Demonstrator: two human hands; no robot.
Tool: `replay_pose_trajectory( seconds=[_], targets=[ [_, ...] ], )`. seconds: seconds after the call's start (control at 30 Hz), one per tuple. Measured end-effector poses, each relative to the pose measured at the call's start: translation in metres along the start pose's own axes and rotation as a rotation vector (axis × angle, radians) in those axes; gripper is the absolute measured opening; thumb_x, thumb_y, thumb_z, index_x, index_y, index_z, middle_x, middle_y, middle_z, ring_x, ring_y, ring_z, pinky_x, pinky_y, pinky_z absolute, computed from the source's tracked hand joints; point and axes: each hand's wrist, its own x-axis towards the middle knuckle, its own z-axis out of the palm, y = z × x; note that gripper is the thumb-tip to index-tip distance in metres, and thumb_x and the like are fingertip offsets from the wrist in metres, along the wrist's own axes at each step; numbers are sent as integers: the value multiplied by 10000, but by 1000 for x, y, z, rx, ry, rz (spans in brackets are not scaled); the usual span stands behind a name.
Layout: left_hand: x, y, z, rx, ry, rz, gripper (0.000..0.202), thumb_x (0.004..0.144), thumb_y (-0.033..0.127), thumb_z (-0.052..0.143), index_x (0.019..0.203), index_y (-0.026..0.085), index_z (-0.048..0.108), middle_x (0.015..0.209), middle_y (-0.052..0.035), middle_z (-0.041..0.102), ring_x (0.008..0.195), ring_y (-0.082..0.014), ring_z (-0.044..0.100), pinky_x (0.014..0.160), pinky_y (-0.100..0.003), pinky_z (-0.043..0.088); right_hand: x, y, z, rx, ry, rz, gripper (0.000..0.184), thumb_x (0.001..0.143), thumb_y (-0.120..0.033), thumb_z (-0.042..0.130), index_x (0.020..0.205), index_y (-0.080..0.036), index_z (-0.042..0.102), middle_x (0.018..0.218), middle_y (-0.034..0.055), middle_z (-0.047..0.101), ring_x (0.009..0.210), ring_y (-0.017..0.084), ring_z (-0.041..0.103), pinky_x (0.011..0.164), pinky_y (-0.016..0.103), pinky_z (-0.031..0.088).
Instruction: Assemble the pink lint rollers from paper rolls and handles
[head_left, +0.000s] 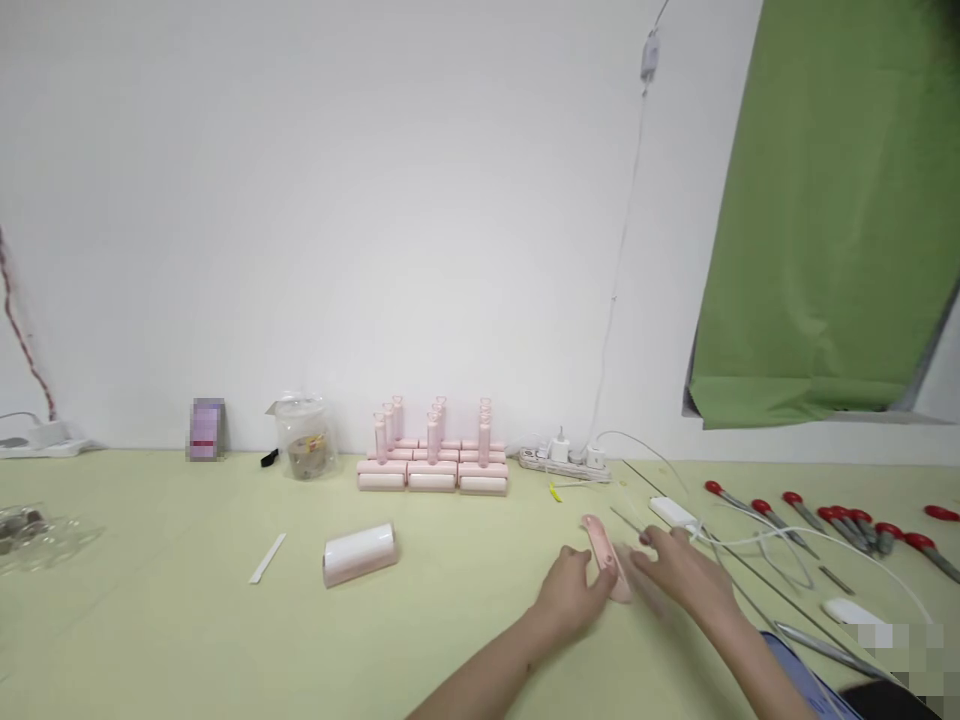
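My left hand [571, 590] pinches the near end of a pink handle [602, 555] that lies on the pale green table [187, 640]. My right hand [679, 570] rests just to its right, fingers curled against the same pink handle and a thin metal rod [626, 522]. A white and pink lint roller [360, 553] lies on its side well to the left of both hands.
Stacked pink rollers with upright handles [433, 462] stand at the back by the wall. A clear jar [304, 440], a power strip [564, 460], several red-handled tools [840, 522], white cables [787, 545] and a white strip [268, 558] lie around. A green sheet [832, 220] hangs at right.
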Motion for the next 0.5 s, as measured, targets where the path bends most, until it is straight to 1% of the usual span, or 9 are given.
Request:
replay_pose_trajectory(
  seconds=[0.07,0.13,0.17,0.23,0.27,0.33,0.4,0.47,0.5],
  targets=[
    [-28,-13,-20,93,89,20,564,758,429,411,1221,109,382,1235,-158,395,1137,-311,338,959,-437,248,11,-23,-3,30,38,-83,322,805,-341,306,962,-186,541,992,130,554,757,249,597,565,329,403],
    [-58,-30,-53,356,170,110,570,726,350,480,1249,158,360,1280,-125,378,1179,-289,299,992,-418,226,28,-57,3,82,38,-195,326,818,-380,323,1045,-221,494,1045,76,537,856,209,572,624,296,418],
    [-73,-39,-73,475,216,94,551,728,302,473,1247,151,366,1303,-131,356,1210,-290,262,1018,-431,172,38,-75,9,106,26,-247,329,814,-395,353,1066,-229,483,1070,58,528,896,191,557,647,277,423],
    [-99,-57,-115,661,329,-35,506,734,259,453,1224,144,401,1337,-127,314,1250,-287,197,1033,-449,114,58,-111,23,133,-6,-328,332,810,-386,411,1084,-212,476,1121,51,508,939,174,536,689,266,431],
    [-111,-65,-136,722,378,-110,510,725,282,472,1217,158,411,1336,-116,320,1252,-292,193,1031,-459,109,67,-126,31,137,-21,-356,329,813,-369,433,1088,-194,476,1135,57,502,936,172,535,707,281,436],
    [-133,-81,-172,781,448,-248,617,647,378,572,1213,186,415,1302,-108,372,1232,-311,226,1025,-468,94,82,-149,44,131,-43,-392,318,824,-333,463,1094,-166,476,1133,68,503,917,175,537,734,331,445],
    [-150,-95,-196,756,449,-359,668,586,416,625,1192,204,442,1200,-105,477,1149,-316,346,993,-451,172,92,-162,54,109,-56,-411,314,828,-315,479,1099,-156,476,1118,70,508,908,181,537,747,376,450],
    [-162,-108,-211,707,430,-420,617,595,412,618,1162,218,473,1090,-86,549,1019,-283,464,902,-390,308,98,-167,59,83,-64,-428,309,824,-306,488,1096,-159,478,1113,67,505,912,185,532,751,386,448],
    [-167,-113,-216,688,427,-434,581,616,403,601,1155,223,479,1061,-75,562,968,-264,493,848,-354,353,99,-167,60,72,-68,-437,308,820,-299,493,1093,-158,476,1117,71,502,912,188,530,742,380,446]
  ],
)
